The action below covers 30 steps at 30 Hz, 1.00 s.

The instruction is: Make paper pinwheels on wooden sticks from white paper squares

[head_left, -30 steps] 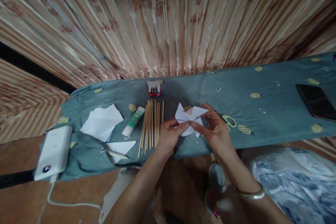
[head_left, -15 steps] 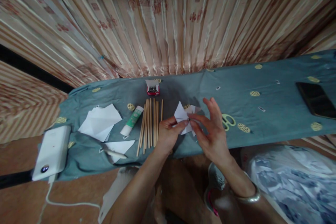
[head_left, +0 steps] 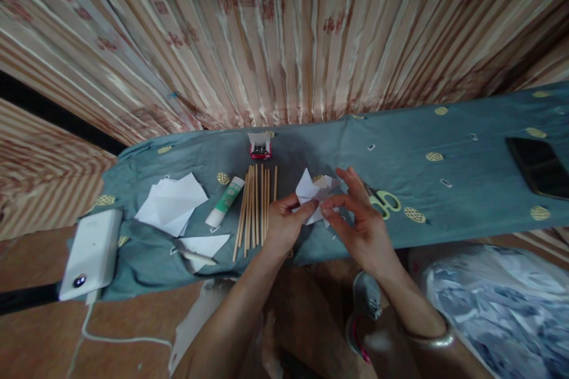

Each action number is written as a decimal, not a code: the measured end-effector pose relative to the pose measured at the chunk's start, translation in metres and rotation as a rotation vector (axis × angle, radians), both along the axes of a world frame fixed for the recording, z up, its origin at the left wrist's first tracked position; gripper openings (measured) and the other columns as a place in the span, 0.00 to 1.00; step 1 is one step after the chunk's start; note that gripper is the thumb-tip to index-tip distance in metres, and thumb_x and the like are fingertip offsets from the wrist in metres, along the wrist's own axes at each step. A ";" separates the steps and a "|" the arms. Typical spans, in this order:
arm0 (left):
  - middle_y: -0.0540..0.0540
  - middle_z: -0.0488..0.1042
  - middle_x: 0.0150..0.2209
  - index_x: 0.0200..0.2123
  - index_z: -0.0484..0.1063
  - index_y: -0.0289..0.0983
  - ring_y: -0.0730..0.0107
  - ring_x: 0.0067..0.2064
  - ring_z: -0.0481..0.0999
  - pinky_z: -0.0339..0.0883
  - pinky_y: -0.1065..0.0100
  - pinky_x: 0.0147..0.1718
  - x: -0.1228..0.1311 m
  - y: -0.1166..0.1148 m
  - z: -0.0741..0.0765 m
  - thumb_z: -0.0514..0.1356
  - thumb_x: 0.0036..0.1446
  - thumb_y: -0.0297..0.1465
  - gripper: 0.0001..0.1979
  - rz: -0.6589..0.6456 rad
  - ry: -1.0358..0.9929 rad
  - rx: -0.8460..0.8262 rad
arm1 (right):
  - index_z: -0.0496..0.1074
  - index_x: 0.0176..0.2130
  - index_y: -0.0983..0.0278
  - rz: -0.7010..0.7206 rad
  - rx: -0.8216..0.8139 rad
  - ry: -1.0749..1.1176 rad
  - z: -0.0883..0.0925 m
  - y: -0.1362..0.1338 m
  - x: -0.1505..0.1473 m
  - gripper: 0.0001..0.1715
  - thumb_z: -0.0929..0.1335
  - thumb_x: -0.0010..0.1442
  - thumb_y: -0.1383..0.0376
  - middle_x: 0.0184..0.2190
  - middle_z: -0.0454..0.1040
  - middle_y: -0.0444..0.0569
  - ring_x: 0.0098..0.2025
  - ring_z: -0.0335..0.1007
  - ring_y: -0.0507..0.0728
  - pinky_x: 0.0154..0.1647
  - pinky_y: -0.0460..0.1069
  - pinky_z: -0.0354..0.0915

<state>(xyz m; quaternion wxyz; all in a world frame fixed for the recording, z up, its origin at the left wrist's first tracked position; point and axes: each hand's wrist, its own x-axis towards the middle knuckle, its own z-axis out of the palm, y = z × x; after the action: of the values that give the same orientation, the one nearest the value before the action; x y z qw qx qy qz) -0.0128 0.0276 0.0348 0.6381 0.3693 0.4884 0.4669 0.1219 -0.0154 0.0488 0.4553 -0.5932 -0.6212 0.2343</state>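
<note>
A white paper pinwheel (head_left: 306,188) with cut, bent points is held up over the cloth between both hands. My left hand (head_left: 287,222) is closed on its left side, with the thumb pressed near the middle. The thumb and index finger of my right hand (head_left: 360,228) pinch at the right of the centre, and the other fingers are raised. Whether a small pin sits in that pinch is too fine to make out. Just left of my left hand lie several thin wooden sticks (head_left: 253,207). Scissors with light green handles (head_left: 386,204) rest behind my right hand.
On the blue-green cloth (head_left: 471,189) are a small red box (head_left: 260,148) of metal pieces, a glue stick (head_left: 224,201), white paper sheets (head_left: 169,204), a pen-like white tool (head_left: 198,257), a power bank (head_left: 91,254) and a black phone (head_left: 537,166). A plastic bag (head_left: 498,302) stands low at right.
My right hand's fingers have shifted slightly at the pinwheel's centre, and more of the scissors shows. The left hand keeps its hold. The whole view has moved a little.
</note>
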 end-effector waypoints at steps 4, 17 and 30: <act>0.46 0.81 0.29 0.27 0.80 0.36 0.67 0.30 0.77 0.68 0.67 0.34 -0.005 0.001 -0.001 0.71 0.34 0.33 0.12 0.062 -0.064 -0.054 | 0.74 0.33 0.61 -0.106 0.006 0.033 -0.008 0.002 0.021 0.07 0.67 0.59 0.61 0.63 0.61 0.52 0.68 0.47 0.65 0.66 0.67 0.44; 0.47 0.80 0.27 0.25 0.80 0.36 0.67 0.30 0.76 0.67 0.67 0.33 -0.008 -0.004 -0.001 0.69 0.39 0.32 0.07 0.013 0.046 0.027 | 0.76 0.41 0.61 -0.193 0.098 -0.255 -0.022 0.006 0.046 0.12 0.68 0.58 0.59 0.59 0.65 0.54 0.62 0.57 0.66 0.60 0.64 0.57; 0.47 0.74 0.26 0.21 0.78 0.40 0.67 0.33 0.71 0.63 0.69 0.33 -0.001 -0.008 -0.008 0.66 0.47 0.32 0.05 -0.075 0.451 0.441 | 0.72 0.20 0.64 -0.021 -0.372 0.769 0.008 0.014 0.022 0.19 0.77 0.41 0.53 0.15 0.64 0.40 0.17 0.51 0.46 0.17 0.45 0.46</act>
<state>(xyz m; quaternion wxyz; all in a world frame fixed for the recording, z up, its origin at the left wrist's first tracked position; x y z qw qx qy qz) -0.0142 0.0193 0.0270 0.4349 0.6106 0.4908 0.4441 0.1438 -0.0015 0.0571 0.5412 -0.5409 -0.3475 0.5420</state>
